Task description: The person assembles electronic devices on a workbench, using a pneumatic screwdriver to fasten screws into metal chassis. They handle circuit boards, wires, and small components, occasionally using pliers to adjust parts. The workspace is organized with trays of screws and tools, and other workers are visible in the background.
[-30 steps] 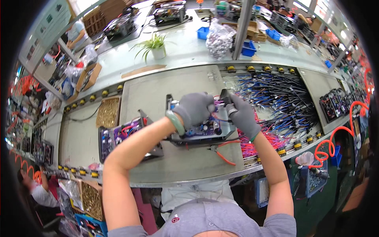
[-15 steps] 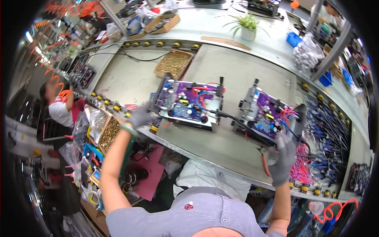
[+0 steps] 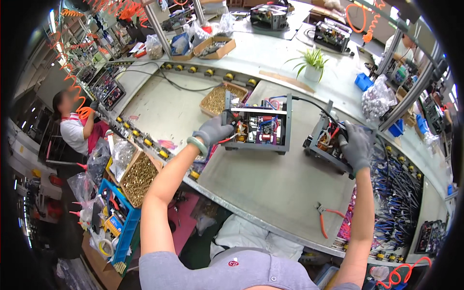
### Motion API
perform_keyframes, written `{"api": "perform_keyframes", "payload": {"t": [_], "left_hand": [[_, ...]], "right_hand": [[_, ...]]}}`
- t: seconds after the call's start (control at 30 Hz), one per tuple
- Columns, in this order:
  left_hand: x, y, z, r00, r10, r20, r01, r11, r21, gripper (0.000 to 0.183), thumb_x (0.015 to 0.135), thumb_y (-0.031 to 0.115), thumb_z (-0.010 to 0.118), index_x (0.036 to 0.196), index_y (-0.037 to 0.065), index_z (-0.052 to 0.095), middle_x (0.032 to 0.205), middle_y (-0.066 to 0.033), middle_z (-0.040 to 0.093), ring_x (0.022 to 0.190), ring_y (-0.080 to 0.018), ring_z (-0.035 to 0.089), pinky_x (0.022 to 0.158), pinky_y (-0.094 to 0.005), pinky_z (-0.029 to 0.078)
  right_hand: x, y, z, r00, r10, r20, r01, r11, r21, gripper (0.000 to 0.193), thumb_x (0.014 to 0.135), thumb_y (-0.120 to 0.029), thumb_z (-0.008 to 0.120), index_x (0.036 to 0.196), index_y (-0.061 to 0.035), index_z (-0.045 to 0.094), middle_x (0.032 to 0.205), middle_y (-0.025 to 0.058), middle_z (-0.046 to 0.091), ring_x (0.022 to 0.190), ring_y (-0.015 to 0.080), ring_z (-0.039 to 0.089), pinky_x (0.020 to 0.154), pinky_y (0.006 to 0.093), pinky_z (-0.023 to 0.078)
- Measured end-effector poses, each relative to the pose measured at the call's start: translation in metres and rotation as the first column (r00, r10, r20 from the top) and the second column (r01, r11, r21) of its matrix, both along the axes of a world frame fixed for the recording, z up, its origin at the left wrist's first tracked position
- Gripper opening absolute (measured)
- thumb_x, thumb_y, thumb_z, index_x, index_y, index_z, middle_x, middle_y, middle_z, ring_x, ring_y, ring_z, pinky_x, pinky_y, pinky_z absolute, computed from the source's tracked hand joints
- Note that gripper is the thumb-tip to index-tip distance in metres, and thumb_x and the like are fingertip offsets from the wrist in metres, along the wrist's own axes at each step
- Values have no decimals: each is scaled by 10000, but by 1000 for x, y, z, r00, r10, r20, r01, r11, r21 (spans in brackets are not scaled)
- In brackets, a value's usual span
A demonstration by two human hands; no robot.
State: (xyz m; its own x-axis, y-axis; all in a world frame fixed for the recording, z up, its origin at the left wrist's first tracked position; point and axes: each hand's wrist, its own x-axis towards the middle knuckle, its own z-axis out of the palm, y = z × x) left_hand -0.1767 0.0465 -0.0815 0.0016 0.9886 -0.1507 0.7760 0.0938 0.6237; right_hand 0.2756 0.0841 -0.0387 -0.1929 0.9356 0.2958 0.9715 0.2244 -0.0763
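Note:
Two electronics units with dark metal frames stand on the grey work board [image 3: 270, 188]. My left hand [image 3: 215, 129], in a grey glove, closes round the left end of the left electronics unit [image 3: 266, 128], by its dark end panel. Coils, wires and a purple circuit board show inside that frame. Gloved too, my right hand [image 3: 357, 147] grips the near right side of the right electronics unit [image 3: 328, 140] and hides part of it. A black cable [image 3: 314, 102] links the two units along their tops. Diagonal cutters with red handles [image 3: 322, 217] lie on the board near its front edge.
Bundles of dark wire leads [image 3: 398, 203] lie at the right. A box of brass fittings [image 3: 223, 99] sits behind the left unit, and another brass-filled box [image 3: 140, 179] stands by a blue tray [image 3: 126, 232]. Rollers line the bench edges. A person [image 3: 77, 125] works at far left.
Both units have been tipped from lying with boards upward onto another side. My left hand has moved right and my right hand up, both onto the units. The cutters lie uncovered.

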Motion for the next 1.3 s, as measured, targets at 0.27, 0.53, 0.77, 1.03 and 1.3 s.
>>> {"api": "perform_keyframes", "payload": {"t": [0.27, 0.53, 0.77, 1.03, 1.3], "left_hand": [[9, 42, -15, 982, 65, -177, -54, 996, 65, 510, 796, 434, 555, 1012, -20, 640, 999, -266, 664, 977, -415, 635, 881, -467, 481], [13, -82, -14, 986, 60, -157, -41, 992, 120, 460, 855, 420, 571, 1103, 33, 576, 877, -234, 651, 850, -425, 631, 768, -488, 479], [32, -136, 7, 959, 250, -134, -239, 966, 94, 488, 879, 407, 577, 1216, 55, 544, 910, -222, 654, 865, -412, 650, 776, -483, 494], [26, -96, 16, 863, -35, -504, 342, 775, 532, 374, 713, 150, 689, 1081, 155, 619, 1169, -72, 589, 1113, -296, 550, 928, -424, 417], [31, -92, 0, 941, -83, -329, 266, 782, 564, 376, 668, 154, 736, 1024, 140, 615, 1139, -99, 610, 1111, -325, 558, 932, -427, 454]], "right_hand": [[15, 54, -31, 998, 13, -60, -19, 993, -113, 396, 920, -364, 520, 1259, -167, 581, 1169, 136, 647, 1045, 351, 609, 906, 452, 448], [7, -53, -18, 988, 134, -78, -143, 982, -123, 380, 888, -262, 591, 1227, -89, 586, 1116, 147, 647, 1045, 358, 581, 901, 442, 439], [2, -77, -18, 980, 162, -116, -175, 978, -114, 350, 886, -235, 590, 1211, -103, 600, 1151, 131, 635, 1064, 342, 576, 918, 432, 436], [32, -92, -14, 966, 235, -107, -246, 964, -102, 548, 854, -224, 647, 1353, -73, 478, 1385, 185, 484, 1217, 395, 507, 1044, 431, 398], [29, -50, -24, 940, 63, -334, -54, 998, 36, 590, 895, -434, 617, 1365, -104, 480, 1407, 194, 479, 1264, 380, 492, 1047, 429, 409]]}}
